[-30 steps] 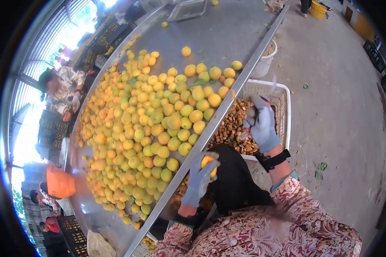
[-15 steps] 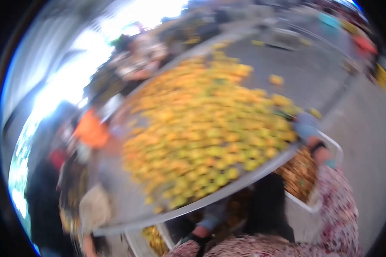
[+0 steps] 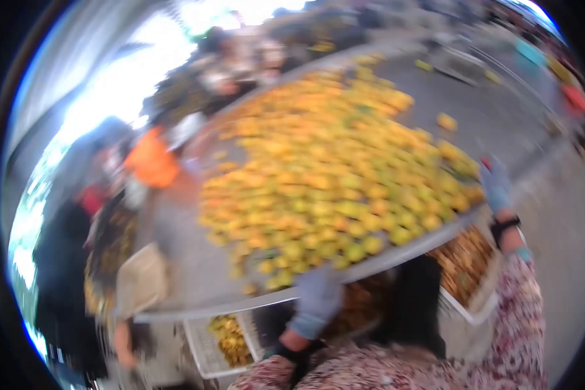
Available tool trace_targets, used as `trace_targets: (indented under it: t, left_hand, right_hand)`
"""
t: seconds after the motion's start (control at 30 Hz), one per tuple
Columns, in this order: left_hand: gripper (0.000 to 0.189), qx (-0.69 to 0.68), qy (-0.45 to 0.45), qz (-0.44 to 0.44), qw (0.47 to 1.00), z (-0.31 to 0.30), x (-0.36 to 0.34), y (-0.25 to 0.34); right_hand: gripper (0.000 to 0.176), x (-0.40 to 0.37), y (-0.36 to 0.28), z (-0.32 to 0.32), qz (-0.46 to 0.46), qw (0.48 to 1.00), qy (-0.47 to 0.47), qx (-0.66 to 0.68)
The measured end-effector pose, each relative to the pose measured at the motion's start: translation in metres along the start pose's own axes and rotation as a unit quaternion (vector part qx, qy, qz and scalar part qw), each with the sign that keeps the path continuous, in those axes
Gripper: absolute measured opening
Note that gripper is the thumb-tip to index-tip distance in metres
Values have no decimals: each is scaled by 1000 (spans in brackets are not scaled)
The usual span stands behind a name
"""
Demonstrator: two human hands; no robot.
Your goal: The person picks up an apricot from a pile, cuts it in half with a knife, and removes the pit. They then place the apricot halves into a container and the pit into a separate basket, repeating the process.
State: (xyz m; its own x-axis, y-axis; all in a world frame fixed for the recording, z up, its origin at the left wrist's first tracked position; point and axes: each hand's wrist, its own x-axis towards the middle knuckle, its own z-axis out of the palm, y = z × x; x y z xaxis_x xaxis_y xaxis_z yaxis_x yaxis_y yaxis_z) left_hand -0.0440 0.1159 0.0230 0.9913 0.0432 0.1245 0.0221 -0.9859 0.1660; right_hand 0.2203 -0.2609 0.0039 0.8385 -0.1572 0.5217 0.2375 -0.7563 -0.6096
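Biggest worry here imo: the heap of round yellow-orange fruit (image 3: 344, 175) fills the middle of the big grey metal table (image 3: 500, 117) and crowds right up to the low near rim. One clumsy nudge could roll a few over the edge and into the white plastic crate of brown pits (image 3: 478, 311) at 4 o'clock.

The left hand (image 3: 318, 300), in a pale blue-grey glove, is at 6 o'clock, right at that rim. The right hand (image 3: 496, 186), gloved too, is up at 3 o'clock, just beside the heap's edge. Both are too smeared to tell if they're spread or gripping anything.

A dark shape (image 3: 416, 292) sits between the hands at 5 o'clock, in the way of a straight reach. There's a second white crate with yellow fruit (image 3: 201, 348) at 7 o'clock and an orange blob (image 3: 151, 162) at 10. Other people (image 3: 227, 71) line the far side at 11
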Motion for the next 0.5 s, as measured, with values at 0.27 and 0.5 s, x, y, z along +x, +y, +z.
trace_targets:
  t: [0.27,0.5]
  left_hand:
    - [21,-272,186,-52,943,45,20,-36]
    - [14,-67,200,-1,978,59,21,-37]
  right_hand:
    - [31,13,-34,-62,160,951,-234,-119]
    - [32,51,-1,82,-87,981,-125,-122]
